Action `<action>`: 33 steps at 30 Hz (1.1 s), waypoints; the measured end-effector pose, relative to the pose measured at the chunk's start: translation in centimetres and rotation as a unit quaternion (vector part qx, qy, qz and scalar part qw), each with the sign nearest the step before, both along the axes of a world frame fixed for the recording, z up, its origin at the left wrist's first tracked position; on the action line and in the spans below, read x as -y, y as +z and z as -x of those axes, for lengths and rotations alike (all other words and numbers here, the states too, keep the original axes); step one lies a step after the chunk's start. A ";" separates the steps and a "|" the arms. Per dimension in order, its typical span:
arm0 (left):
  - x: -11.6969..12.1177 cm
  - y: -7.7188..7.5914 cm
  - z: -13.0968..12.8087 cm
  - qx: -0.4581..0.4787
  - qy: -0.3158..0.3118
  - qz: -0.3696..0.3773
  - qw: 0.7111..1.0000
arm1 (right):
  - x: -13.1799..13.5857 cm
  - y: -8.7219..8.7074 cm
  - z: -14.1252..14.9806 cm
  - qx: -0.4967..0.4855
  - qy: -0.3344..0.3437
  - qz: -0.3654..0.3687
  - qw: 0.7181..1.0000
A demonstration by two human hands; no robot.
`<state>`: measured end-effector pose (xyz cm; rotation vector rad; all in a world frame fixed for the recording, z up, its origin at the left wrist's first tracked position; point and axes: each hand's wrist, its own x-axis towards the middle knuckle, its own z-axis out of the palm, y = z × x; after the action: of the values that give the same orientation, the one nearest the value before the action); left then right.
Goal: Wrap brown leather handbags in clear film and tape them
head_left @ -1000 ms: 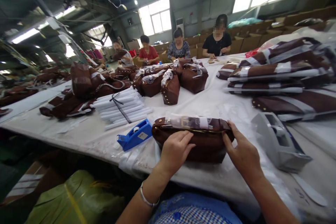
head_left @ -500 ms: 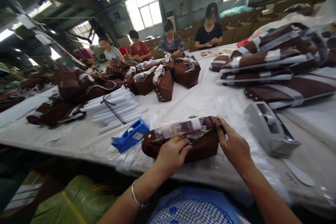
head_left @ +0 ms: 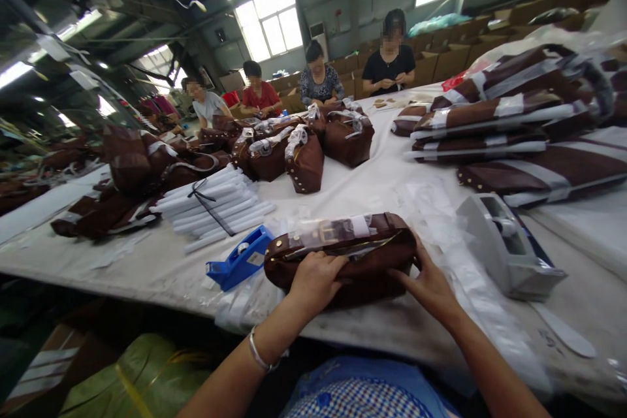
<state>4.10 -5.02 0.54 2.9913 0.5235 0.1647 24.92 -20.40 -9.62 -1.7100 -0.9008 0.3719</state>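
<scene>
Head view: the brown bag (head_left: 377, 277) stands on the white-covered table (head_left: 362, 199) at the lower centre of the frame, its zip opening parted and its strapped, plastic-wrapped top facing up. The left hand (head_left: 318, 282) lies at the middle of the bag's front; its fingers curl over the near edge of the opening, and whether the fingertips pinch anything cannot be told. The right hand (head_left: 427, 282) is partly closed on the bag's right end, thumb against the front panel, fingers around the end and partly hidden. The bag thus sits between both hands, extending left past the left hand toward the blue tape dispenser (head_left: 239, 260). A grey tape dispenser (head_left: 509, 255) stands right of centre, apart from the right hand.
</scene>
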 end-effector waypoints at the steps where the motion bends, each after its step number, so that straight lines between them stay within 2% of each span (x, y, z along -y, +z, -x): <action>1: 0.3 0.2 -0.3 0.022 -0.005 0.007 1.000 | -0.2 -0.1 0.0 0.007 -0.004 -0.013 1.000; 6: 2.5 0.8 -4.1 0.083 -0.053 0.059 0.993 | -0.4 0.0 -0.1 0.079 0.015 -0.036 0.996; 10: 3.4 0.1 -8.0 0.054 -0.031 0.088 0.994 | 0.0 0.1 -0.5 0.084 0.045 -0.028 0.995; 13: 3.2 -0.4 -9.3 0.035 -0.032 0.112 0.993 | 0.1 0.5 -1.0 0.056 0.019 -0.007 0.998; 15: 3.1 -0.4 -9.1 0.047 -0.037 0.112 0.992 | 0.0 0.8 -1.3 0.035 0.008 0.010 0.999; 18: 3.1 -0.2 -7.3 0.121 -0.075 0.089 0.986 | -0.3 1.1 -1.7 0.015 0.009 0.041 0.999; 20: 2.9 -0.1 -5.1 0.191 -0.105 0.076 0.973 | -0.4 0.9 -1.9 0.002 0.019 0.042 0.999; 22: 2.2 -0.3 -2.1 0.264 -0.095 0.060 0.958 | -0.5 0.7 -2.1 -0.006 0.036 0.025 0.999; 24: 1.0 -1.0 1.1 0.331 -0.008 0.038 0.943 | -0.7 0.5 -2.3 0.002 0.051 0.009 0.999; 26: -0.4 -1.9 4.1 0.373 0.127 0.028 0.919 | -0.9 0.5 -2.3 0.005 0.048 0.012 0.999; 28: -1.7 -2.9 6.2 0.399 0.235 0.059 0.885 | -1.1 0.7 -2.2 -0.013 0.025 0.016 0.999; 29: -2.1 -3.3 6.8 0.407 0.262 0.083 0.871 | -1.1 0.8 -2.2 -0.027 0.012 0.018 0.999; 31: -2.6 -3.7 7.6 0.424 0.278 0.122 0.853 | -0.9 0.9 -2.3 -0.043 -0.020 0.013 0.999; 33: -2.8 -3.6 8.0 0.456 0.287 0.127 0.833 | -0.8 0.8 -2.8 -0.017 -0.042 -0.002 0.999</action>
<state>-3.89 -2.27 -3.10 2.0309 1.1259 1.3366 27.71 -19.60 -8.77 -1.7281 -0.8016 0.3409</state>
